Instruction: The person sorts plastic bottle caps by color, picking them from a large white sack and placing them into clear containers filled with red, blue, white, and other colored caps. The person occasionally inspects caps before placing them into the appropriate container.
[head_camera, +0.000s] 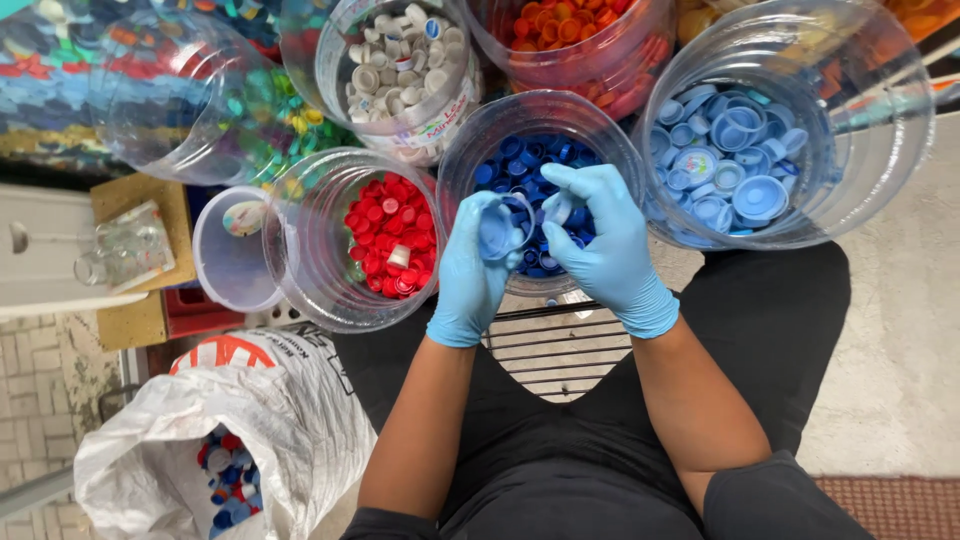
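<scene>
Both my hands wear light blue gloves and meet over a clear jar of dark blue caps (540, 115). My left hand (470, 275) grips a large light blue cap (497, 228). A pale plastic ring hangs from that cap. My right hand (605, 245) pinches this ring (527, 212) between thumb and fingers. Right of my hands stands a clear jar of light blue caps (880, 130). To the left, another clear jar (300, 265) holds red caps.
Jars of white caps (440, 125), orange caps (610, 75) and mixed green and yellow caps (170, 110) stand behind. A white sack (300, 420) with mixed caps lies at lower left. A metal grate (550, 345) sits between my knees. A small clear container (130, 245) rests on a wooden block.
</scene>
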